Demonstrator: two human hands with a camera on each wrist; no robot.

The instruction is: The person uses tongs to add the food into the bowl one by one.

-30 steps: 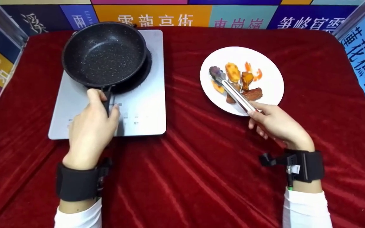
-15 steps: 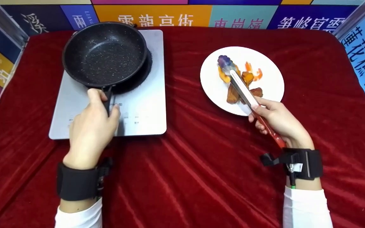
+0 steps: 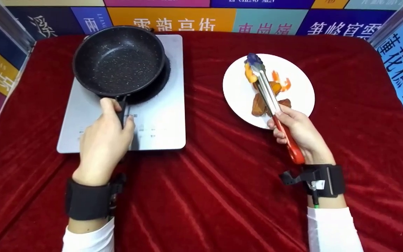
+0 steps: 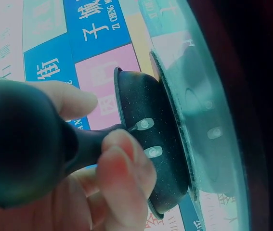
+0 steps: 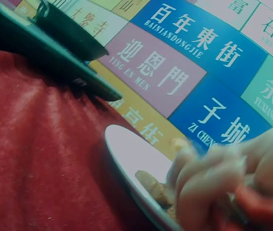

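In the head view my left hand (image 3: 105, 140) grips the black handle (image 3: 121, 113) of a speckled black frying pan (image 3: 121, 63). The pan is over a silver induction cooktop (image 3: 166, 122); whether its base fully touches is unclear. My right hand (image 3: 297, 127) holds red-handled metal tongs (image 3: 269, 91) slanting across a white plate (image 3: 234, 101). A yellow-orange food piece (image 3: 250, 73) is at the dark purplish tong tips, apparently between them. Brown food pieces (image 3: 258, 105), an orange-brown drumstick-like piece (image 3: 275, 87) and orange-red shrimp-like bits (image 3: 281, 81) lie on the plate.
A dark red velvet cloth (image 3: 201, 192) covers the table, with creases. Behind and at both sides stand colourful panels with Chinese lettering (image 3: 173, 21). Metal posts (image 3: 397, 22) rise at the back corners. Black camera straps (image 3: 327, 180) are on both wrists.
The tongs have swung from the plate's left side towards its upper middle, tips now raised with the yellow-orange piece. The left hand stays on the pan handle.
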